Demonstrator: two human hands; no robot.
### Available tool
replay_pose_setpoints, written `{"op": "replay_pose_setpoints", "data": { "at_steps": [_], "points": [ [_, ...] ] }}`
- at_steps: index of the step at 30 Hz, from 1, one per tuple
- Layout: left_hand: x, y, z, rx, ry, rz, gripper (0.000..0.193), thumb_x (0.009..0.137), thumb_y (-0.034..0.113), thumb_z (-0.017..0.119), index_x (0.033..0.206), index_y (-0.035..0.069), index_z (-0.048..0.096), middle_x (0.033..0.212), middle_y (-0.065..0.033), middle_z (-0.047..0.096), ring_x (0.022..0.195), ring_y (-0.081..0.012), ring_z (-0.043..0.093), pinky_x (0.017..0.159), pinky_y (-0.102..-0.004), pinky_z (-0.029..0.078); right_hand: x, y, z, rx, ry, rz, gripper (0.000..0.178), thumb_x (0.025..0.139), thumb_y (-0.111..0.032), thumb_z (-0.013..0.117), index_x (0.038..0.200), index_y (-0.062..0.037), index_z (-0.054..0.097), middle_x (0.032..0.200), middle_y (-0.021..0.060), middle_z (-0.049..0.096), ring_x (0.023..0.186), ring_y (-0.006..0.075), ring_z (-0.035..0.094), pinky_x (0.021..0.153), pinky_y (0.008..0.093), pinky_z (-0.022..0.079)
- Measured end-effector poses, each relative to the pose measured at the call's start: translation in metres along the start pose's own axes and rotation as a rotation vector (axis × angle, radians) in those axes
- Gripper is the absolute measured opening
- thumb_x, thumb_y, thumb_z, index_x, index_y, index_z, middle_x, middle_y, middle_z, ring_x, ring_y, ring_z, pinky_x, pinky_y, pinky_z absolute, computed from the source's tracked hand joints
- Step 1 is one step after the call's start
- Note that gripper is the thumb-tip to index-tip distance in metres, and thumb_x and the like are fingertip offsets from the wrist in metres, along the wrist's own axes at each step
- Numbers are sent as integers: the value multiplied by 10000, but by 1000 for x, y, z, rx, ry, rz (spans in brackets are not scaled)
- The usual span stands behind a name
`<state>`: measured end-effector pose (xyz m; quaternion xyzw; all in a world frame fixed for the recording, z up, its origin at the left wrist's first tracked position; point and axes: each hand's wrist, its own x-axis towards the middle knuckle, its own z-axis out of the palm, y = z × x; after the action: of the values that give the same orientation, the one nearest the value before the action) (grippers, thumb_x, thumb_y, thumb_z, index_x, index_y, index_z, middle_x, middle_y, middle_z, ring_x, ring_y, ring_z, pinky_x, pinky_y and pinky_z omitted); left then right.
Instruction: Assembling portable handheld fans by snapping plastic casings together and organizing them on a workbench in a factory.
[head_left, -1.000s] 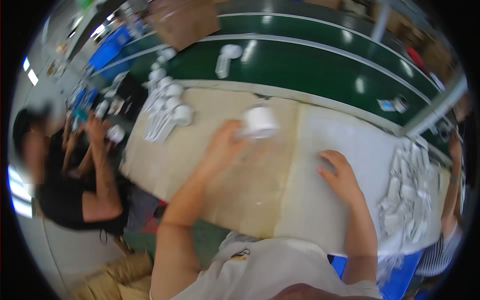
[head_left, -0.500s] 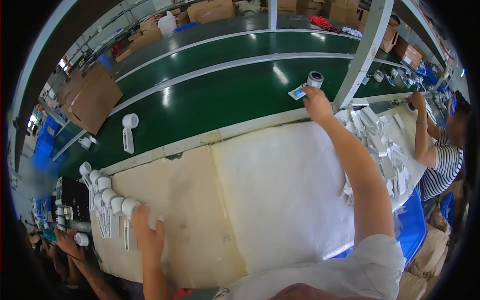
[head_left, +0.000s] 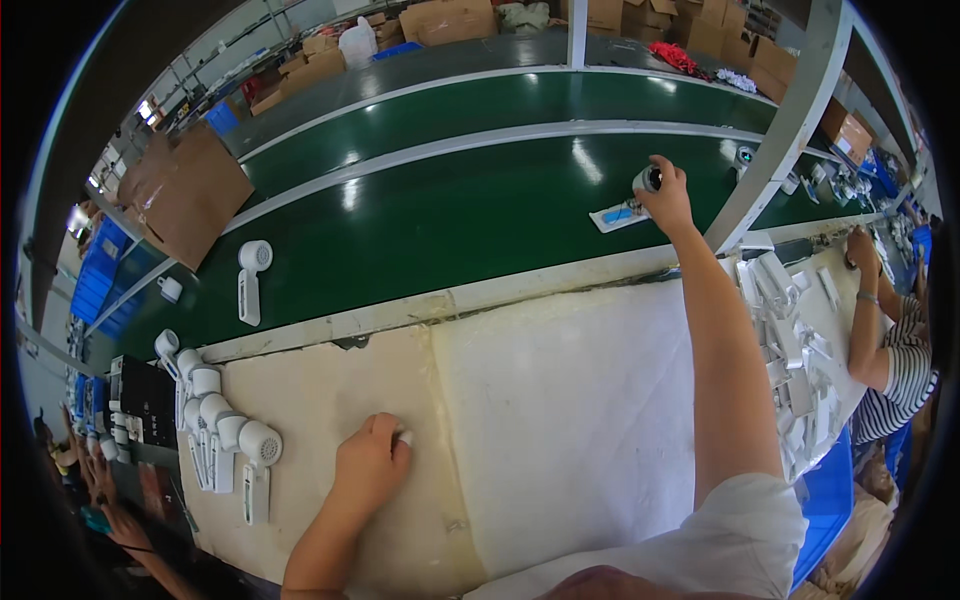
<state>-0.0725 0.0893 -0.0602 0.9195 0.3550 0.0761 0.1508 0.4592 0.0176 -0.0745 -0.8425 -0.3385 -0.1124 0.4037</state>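
Observation:
My right hand (head_left: 668, 196) reaches over the green belt, fingers closed round the round head (head_left: 647, 181) of a white handheld device. Its light handle (head_left: 620, 216) points left, with a blue part in it. Above the beige board, my left hand (head_left: 372, 465) is closed, its fingers curled in; a small white cover shows at the thumb tip. To its left lies a white handheld device (head_left: 262, 443) with a perforated round head, at the end of a row of several similar devices (head_left: 208, 412).
Another white device (head_left: 252, 282) lies on the green belt (head_left: 420, 230). White plastic parts (head_left: 790, 350) are heaped right of my right arm, near a metal post (head_left: 790, 130) and a blue bin (head_left: 828, 515). A co-worker's hand (head_left: 862, 250) is at far right. A carton (head_left: 185, 195) stands far left.
My left hand has left the end device of the row and moved right, its fingers curling in. My right hand has shifted to the device's round head.

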Motion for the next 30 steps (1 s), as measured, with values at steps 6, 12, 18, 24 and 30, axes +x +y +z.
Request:
{"op": "replay_pose_setpoints", "data": {
  "at_steps": [6, 12, 18, 24, 30],
  "points": [
    [8, 31, -8, -710, -144, 182, 260, 848, 83, 513, 1091, -2, 553, 1021, -136, 611, 909, -242, 598, 810, -311, 465, -71, -102, -65, 235, -121, -374, 639, 666, -47, 700, 1249, -123, 450, 1209, 139, 397, 1115, 302, 448, 959, 333, 393],
    [62, 49, 10, -1594, -323, 21, 514, 946, 383, 406, 1290, 0, 414, 1295, -149, 485, 1211, -241, 445, 1022, -383, 323, -162, -189, -104, 812, -455, -336, 643, 665, -39, 736, 1239, -105, 455, 1225, 79, 393, 1137, 219, 436, 961, 335, 373],
    [19, 108, 31, -2262, -1124, 85, 515, 922, 460, 406, 1224, 45, 449, 1167, -214, 550, 1011, -321, 585, 846, -411, 482, -231, -196, -95, 953, -435, -486, 698, 651, -77, 773, 1264, -108, 441, 1292, 92, 428, 1190, 219, 421, 983, 350, 356],
    [4, 104, 24, -1949, -668, 6, 334, 909, 250, 446, 1170, 42, 452, 1022, -177, 603, 848, -281, 631, 661, -351, 528, -269, -179, -83, 1355, -464, 212, 702, 773, -141, 674, 1373, -133, 309, 1270, 91, 429, 1182, 222, 418, 968, 374, 379],
    [3, 107, 18, -1750, -575, -60, 341, 885, 188, 413, 1189, 33, 398, 1013, -179, 596, 819, -262, 630, 655, -365, 522, -274, -165, -83, 1514, -641, 520, 661, 815, -166, 621, 1388, -143, 292, 1235, 81, 453, 1156, 221, 446, 954, 370, 386]
  ]
}}
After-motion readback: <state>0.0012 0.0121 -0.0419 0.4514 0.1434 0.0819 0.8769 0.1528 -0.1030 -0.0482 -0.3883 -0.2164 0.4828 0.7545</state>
